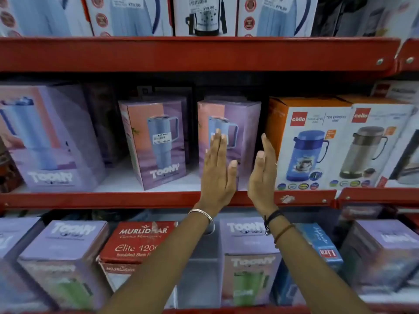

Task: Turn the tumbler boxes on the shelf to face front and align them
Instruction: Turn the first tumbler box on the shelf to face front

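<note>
At the centre of the frame, both hands are reaching up to the middle red shelf [136,199]. The left hand [217,171] is lying flat and wide, fingers together and stretched, against the front of the right-hand tumbler box [240,123], and it is holding nothing. The right hand [263,175] is also spread flat, palm turned inward, just beside the box's right side in the narrow gap before the orange flask box [301,141]; whether it is touching the tumbler box I cannot tell. Placed like this, one palm on the front and one at the side, the hands are probably squaring the box rather than lifting it.

This box is standing upright, long axis vertical, but it is showing a corner toward the viewer, its printed face angling to the left of the frame. The middle tumbler box [156,141], left of centre with a price sticker, is twisted the same way and sitting well apart from it. The large tumbler box [54,137] at the far left is nearer the shelf edge and also turned.

My judgement: none is yet facing squarely front, so the aligning is at an early stage
</note>
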`<state>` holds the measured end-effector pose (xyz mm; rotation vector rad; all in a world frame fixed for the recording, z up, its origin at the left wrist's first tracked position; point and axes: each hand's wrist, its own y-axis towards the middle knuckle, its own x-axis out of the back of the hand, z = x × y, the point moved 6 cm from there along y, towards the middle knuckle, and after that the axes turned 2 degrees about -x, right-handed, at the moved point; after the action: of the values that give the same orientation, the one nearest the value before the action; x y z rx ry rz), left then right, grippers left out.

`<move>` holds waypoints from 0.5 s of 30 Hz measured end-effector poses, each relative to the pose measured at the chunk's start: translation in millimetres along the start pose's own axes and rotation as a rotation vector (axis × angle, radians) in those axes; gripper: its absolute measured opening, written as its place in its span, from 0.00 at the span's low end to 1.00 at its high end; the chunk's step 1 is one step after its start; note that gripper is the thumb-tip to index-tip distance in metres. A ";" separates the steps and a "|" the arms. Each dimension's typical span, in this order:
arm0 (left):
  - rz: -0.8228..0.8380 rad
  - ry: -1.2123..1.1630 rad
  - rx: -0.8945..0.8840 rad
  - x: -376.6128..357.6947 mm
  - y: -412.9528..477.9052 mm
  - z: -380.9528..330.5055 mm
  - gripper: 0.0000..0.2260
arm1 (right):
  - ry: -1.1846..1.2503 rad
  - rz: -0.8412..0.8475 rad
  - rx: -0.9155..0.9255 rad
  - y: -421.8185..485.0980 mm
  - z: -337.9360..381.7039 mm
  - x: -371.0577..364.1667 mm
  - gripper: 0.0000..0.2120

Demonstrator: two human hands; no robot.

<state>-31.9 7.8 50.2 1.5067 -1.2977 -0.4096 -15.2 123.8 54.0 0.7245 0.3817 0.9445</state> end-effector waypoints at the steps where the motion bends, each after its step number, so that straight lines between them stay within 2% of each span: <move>1: 0.013 0.002 0.035 -4.8 -3.9 2.1 0.26 | 0.039 -0.012 -0.077 2.8 -8.0 1.8 0.23; 5: 0.047 -0.108 0.174 -19.3 -18.6 7.1 0.26 | 0.138 0.084 -0.424 17.3 -43.7 -8.1 0.26; 7: 0.053 -0.176 0.237 -24.5 -23.6 4.5 0.27 | 0.179 0.119 -0.586 22.7 -61.4 -12.4 0.35; 9: 0.068 -0.210 0.293 -30.8 -29.1 2.7 0.29 | 0.226 0.140 -0.659 26.4 -77.2 -14.8 0.45; 10: 0.071 -0.216 0.316 -33.2 -31.4 1.5 0.30 | 0.251 0.157 -0.664 25.5 -76.4 -14.3 0.43; 13: 0.047 -0.272 0.394 -33.9 -29.7 -1.7 0.29 | 0.351 0.160 -0.599 23.7 -65.7 -11.5 0.29; 15: 0.012 -0.299 0.419 -29.4 -24.9 -2.8 0.29 | 0.398 0.156 -0.580 21.0 -61.2 -8.7 0.27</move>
<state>-27.4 30.9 19.6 1.8324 -1.7048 -0.3811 -68.5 148.5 25.5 0.0313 0.3750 1.2766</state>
